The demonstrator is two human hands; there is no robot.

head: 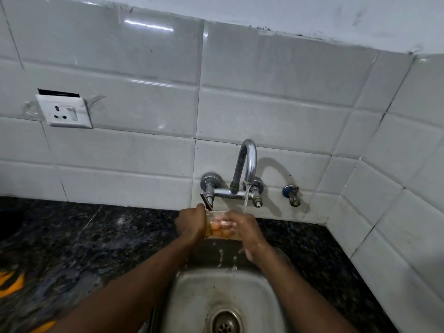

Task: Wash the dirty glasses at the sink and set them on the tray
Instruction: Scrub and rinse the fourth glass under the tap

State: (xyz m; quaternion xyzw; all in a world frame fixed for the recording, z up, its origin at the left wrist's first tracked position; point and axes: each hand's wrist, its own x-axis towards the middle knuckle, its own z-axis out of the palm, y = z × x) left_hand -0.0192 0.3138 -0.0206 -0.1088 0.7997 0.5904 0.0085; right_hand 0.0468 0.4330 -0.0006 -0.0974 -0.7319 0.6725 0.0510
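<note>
A clear glass (217,224) is held between both hands above the back edge of the sink (192,296), just below the tap (245,164). The left hand (191,224) is wrapped around the glass from its 9 o'clock side, fingers closed on the wall. The right hand (245,233) is set at the 3 o'clock side, its fingers (224,223) pushed in through the mouth and seen through the wall of the glass (pale and orange-tinted through the wet wall). Both hands are thus closed on the same glass; the glass is lifted, not resting on the sink floor.

A thin stream of water (245,198) is seen falling from the spout at 12 o'clock of the right hand, landing on that hand just beside the glass rim. Drips are seen below the hands, at 6 o'clock, against the sink's back wall. The drain (224,322) is seen at the bottom of the basin, well below the hands.

The dark speckled desk (84,236) is spread at 9 o'clock and 3 o'clock of the sink. A wall socket (64,111) is mounted on the white tiles (264,104) at 10 o'clock. Something orange (10,283) is blurred at the far left edge; what it is cannot be told.
</note>
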